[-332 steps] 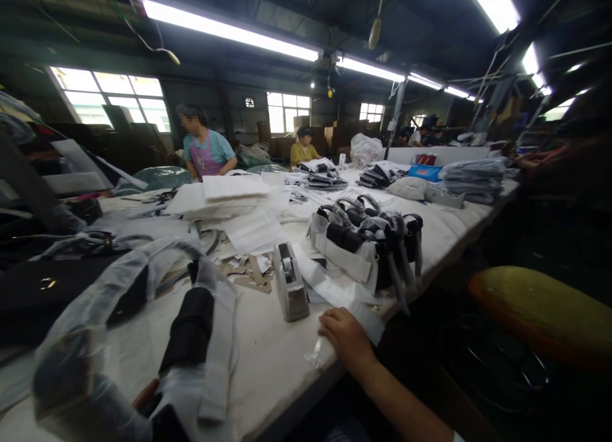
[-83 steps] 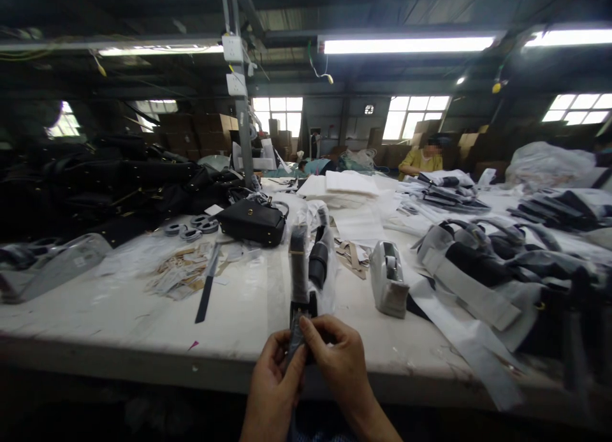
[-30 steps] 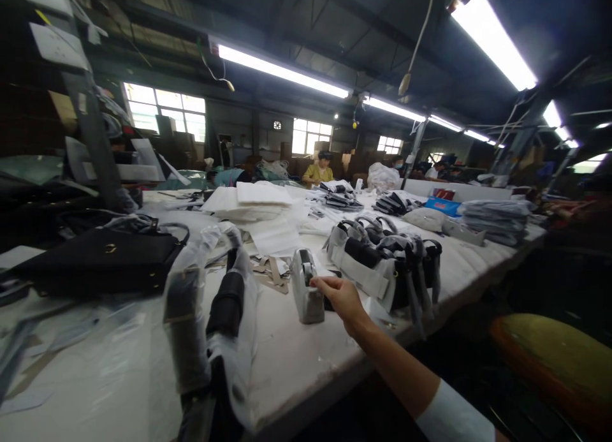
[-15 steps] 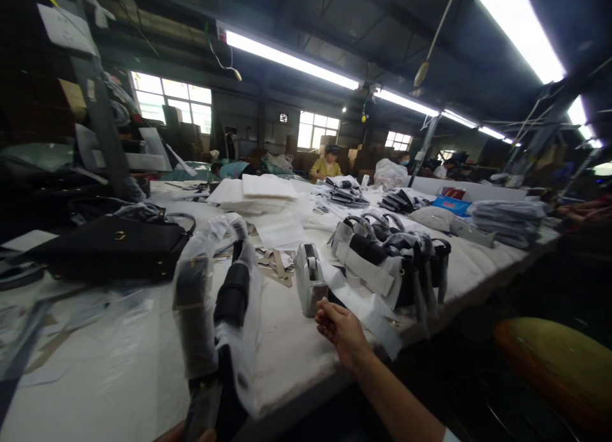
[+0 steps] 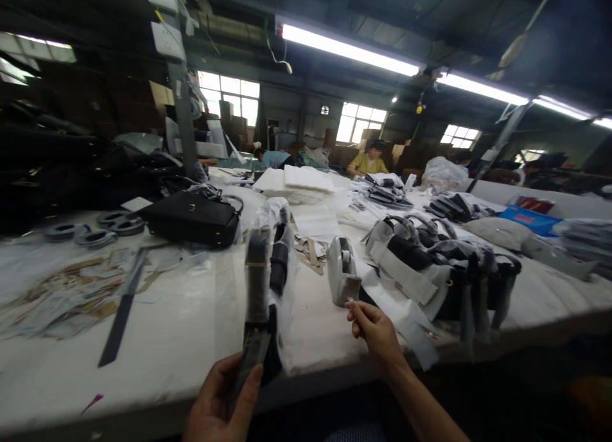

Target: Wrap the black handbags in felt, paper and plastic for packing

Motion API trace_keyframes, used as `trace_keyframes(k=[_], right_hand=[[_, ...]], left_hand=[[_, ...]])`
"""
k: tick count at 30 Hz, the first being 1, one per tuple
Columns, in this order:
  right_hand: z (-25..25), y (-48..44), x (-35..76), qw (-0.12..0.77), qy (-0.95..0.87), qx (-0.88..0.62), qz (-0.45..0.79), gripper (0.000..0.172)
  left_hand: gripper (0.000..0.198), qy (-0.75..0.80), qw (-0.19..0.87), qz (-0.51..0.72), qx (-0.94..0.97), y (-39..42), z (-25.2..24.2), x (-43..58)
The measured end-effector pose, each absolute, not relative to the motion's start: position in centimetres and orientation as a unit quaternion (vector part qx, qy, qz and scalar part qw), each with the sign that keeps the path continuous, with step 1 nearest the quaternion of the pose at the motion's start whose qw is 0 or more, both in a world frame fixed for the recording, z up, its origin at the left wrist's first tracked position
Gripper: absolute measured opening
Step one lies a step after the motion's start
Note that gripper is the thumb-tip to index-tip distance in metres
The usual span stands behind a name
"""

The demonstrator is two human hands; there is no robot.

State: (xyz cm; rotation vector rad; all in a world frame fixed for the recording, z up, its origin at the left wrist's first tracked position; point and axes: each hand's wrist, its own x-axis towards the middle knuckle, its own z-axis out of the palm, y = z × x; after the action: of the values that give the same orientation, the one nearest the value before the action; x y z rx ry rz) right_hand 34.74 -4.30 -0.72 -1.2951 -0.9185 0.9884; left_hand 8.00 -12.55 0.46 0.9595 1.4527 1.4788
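My left hand is closed round the lower end of a black bag strap wrapped in clear plastic. The strap rises from the near table edge and leans away over the table. My right hand sits just in front of a grey tape dispenser, fingers pinched together as if on a piece of tape, which is too thin to make out. A white fabric strip lies beside that hand.
A black handbag lies at the left. Wrapped black bags stand in a row at the right. Tape rolls, card scraps and a dark strip lie on the white table. People work at the far end.
The view has swung left. My right hand has drawn back from the tape dispenser toward me, pinched. My left hand has come into view, holding the strap's lower end.
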Motion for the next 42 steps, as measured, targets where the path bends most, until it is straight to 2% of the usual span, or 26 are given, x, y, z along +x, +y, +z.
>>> trace_keyframes(k=[4, 11, 23, 29, 37, 42], right_hand=[[2.4, -7.6, 32.1, 0.512, -0.557, -0.489, 0.433, 0.027], [7.7, -10.4, 26.2, 0.392, -0.691, -0.327, 0.512, 0.026], [7.2, -8.0, 20.4, 0.327, -0.696, -0.52, 0.372, 0.044], [6.9, -7.6, 20.6, 0.309, -0.715, -0.531, 0.335, 0.046], [7.2, -7.5, 20.4, 0.305, -0.715, -0.525, 0.347, 0.047], [7.1, -7.4, 21.3, 0.296, -0.701, -0.517, 0.393, 0.043]], left_hand=[[0.044, 0.566, 0.413, 0.602, 0.384, -12.8, 0.7, 8.3], [0.036, 0.535, 0.427, 0.621, 0.382, -12.9, 1.2, 8.8], [0.031, 0.491, 0.445, 0.632, 0.401, -12.7, 0.4, 8.8], [0.056, 0.534, 0.345, 0.669, 0.385, -13.2, 0.4, 9.5], [0.032, 0.553, 0.266, 0.673, 0.413, -13.1, 0.1, 9.2], [0.035, 0.564, 0.284, 0.652, 0.419, -13.3, 0.3, 8.9]])
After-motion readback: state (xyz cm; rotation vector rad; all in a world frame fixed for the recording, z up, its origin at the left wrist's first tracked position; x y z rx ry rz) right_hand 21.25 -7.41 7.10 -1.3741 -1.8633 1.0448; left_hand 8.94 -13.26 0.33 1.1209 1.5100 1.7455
